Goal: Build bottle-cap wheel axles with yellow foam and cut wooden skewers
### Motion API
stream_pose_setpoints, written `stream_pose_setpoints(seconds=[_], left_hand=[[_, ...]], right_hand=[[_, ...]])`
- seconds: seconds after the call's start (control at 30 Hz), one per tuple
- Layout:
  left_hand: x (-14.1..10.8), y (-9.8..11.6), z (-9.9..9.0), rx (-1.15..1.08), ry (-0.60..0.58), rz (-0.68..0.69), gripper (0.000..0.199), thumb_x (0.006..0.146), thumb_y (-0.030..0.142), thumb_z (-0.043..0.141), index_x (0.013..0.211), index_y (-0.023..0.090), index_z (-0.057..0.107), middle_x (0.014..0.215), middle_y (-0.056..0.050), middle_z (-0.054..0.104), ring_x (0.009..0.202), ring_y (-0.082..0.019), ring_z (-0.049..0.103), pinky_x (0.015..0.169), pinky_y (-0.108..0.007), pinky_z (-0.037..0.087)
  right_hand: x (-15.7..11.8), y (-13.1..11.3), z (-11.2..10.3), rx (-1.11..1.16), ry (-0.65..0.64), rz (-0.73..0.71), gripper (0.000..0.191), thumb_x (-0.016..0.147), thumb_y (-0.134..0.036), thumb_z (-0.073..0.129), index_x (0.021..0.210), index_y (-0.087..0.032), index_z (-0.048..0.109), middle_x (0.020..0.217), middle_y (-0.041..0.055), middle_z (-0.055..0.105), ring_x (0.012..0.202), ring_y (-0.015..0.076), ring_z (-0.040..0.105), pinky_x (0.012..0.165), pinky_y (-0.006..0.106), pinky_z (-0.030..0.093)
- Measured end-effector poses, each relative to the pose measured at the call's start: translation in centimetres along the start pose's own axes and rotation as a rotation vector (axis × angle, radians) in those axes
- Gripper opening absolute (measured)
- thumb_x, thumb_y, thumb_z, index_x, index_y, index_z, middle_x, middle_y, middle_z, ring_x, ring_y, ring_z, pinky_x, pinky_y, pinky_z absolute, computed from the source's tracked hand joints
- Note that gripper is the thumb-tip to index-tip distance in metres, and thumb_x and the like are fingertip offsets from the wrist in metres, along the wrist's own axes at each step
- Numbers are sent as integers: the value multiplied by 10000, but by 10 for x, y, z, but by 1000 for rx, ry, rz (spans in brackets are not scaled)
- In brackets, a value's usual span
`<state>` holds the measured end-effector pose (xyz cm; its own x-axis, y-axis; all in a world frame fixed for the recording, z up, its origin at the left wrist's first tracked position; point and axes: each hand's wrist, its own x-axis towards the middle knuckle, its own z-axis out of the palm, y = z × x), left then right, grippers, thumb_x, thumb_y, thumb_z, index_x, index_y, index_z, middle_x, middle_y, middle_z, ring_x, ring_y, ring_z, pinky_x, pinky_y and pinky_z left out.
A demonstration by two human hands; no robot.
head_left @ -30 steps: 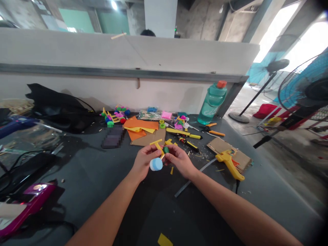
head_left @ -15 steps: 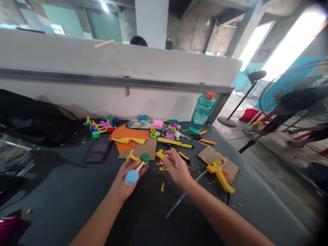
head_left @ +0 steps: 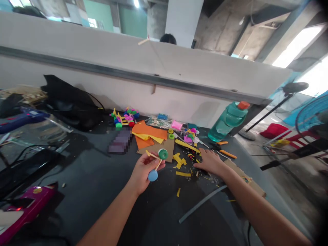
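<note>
Wooden sticks joined to a green bottle cap [head_left: 163,154] and a blue bottle cap [head_left: 153,175] are pinched in my left hand [head_left: 144,171], above the dark table. My right hand [head_left: 210,161] reaches down over the small tools and scraps at the right, palm down. Its fingers lie beside a yellow utility knife [head_left: 188,146]; whether they grip anything is not visible. Cut yellow pieces [head_left: 179,160] lie between my hands. Beyond my left hand are orange sheets [head_left: 153,131] on brown cardboard [head_left: 167,150].
At the back right stands a green water bottle [head_left: 225,123], beside orange-handled pliers [head_left: 228,154]. A grey glue stick [head_left: 200,206] lies in front of my right forearm. Colourful small models [head_left: 125,118] sit at the back; a magenta device [head_left: 32,210] is at the left.
The view has turned left. My right hand has moved right and away from my left hand, to the tools. My left hand still holds the sticks and caps, now tilted differently.
</note>
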<state>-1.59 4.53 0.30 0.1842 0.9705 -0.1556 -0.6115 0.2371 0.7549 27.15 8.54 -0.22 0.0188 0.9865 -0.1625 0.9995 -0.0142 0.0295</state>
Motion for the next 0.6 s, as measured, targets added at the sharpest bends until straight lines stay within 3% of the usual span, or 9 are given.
stream_pose_setpoints(seconds=[0.1,0.2,0.33,0.43,0.5,0.57,0.6], left_hand=[[2,2,0,4,28,13,356,632,154,735,955,208,597,841,-2,662,760,-138,641,777,-312,528],[5,1,-1,-25,56,12,411,628,131,728,1008,208,593,875,-7,654,782,-125,630,816,-299,511],[10,-7,-5,-47,86,36,493,621,99,720,1076,225,578,916,1,645,813,-116,626,865,-290,484],[12,-15,-8,9,97,52,505,633,117,714,1110,200,571,874,-12,650,797,-120,626,845,-286,487],[13,-19,-9,32,101,68,532,638,130,712,1143,200,557,879,-18,653,795,-126,626,843,-302,489],[13,-20,-9,42,116,83,581,638,129,712,1182,224,532,908,-16,652,793,-127,626,847,-320,489],[12,-20,-9,49,122,88,595,638,126,711,1193,233,525,922,-14,650,792,-126,626,850,-324,488]], right_hand=[[-1,-5,-5,47,28,102,817,555,-501,665,1215,-69,452,1137,244,530,1079,404,471,811,443,387],[-13,-7,-9,281,7,206,687,537,-429,672,1113,-83,526,1095,230,553,1050,389,497,794,408,402],[-57,-13,-15,609,-145,214,377,693,-485,528,886,-172,611,875,94,636,796,241,604,631,298,449],[-96,-30,-15,1370,-397,276,385,721,-524,539,855,-169,602,729,40,591,599,147,542,481,225,388],[-114,-43,-12,1797,-589,280,419,740,-525,528,922,-155,604,777,43,574,596,114,513,492,205,378],[-124,-56,-7,2046,-724,182,510,730,-577,489,966,-139,597,793,52,552,604,117,496,505,215,386],[-127,-61,-3,2094,-724,128,545,729,-595,469,993,-135,589,804,58,546,616,125,496,517,226,395]])
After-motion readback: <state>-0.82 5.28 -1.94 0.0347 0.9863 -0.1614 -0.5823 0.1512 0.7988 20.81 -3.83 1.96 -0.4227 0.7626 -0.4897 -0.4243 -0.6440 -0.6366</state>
